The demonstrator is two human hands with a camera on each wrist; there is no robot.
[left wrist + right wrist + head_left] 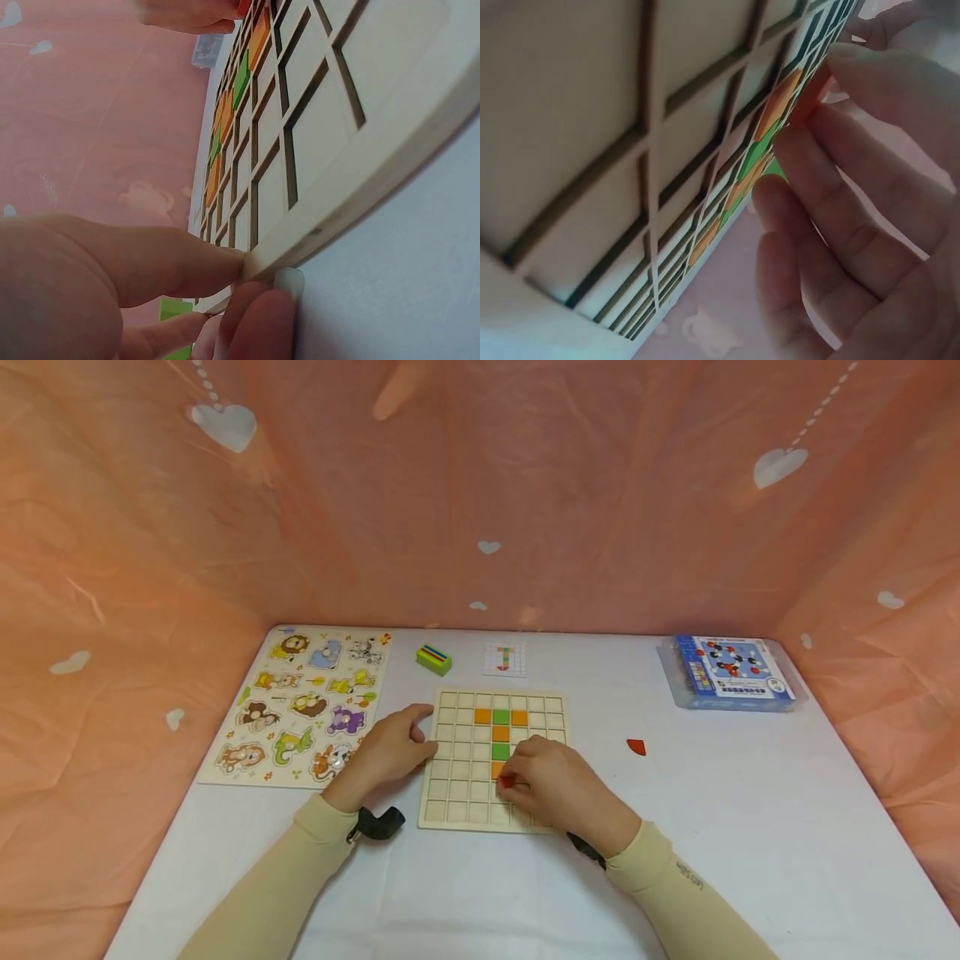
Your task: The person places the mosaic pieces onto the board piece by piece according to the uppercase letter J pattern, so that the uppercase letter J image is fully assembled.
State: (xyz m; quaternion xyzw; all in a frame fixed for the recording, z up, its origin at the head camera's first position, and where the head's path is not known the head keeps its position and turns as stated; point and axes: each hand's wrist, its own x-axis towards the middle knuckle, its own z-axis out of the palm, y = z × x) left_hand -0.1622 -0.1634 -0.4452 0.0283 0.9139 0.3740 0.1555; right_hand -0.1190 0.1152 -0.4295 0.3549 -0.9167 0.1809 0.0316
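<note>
A square wooden grid board (457,768) lies on the white table. Orange tiles (482,717) and green tiles (500,752) fill a short row near its far side and a column coming toward the person. At the board's left edge the left hand (393,747) grips the rim, its thumb (187,262) on top and other fingers against the side. Over the near end of the column, the right hand (555,781) pinches a small red piece (810,101) between thumb and fingertips, which partly hide it. A red quarter-round piece (636,747) lies right of the board.
Beyond the board are a green block with coloured stripes (433,660) and a pattern card (505,659) showing a J-like figure. An animal puzzle board (300,710) lies at left, partly under the left hand. A clear box with a blue label (735,672) sits at back right.
</note>
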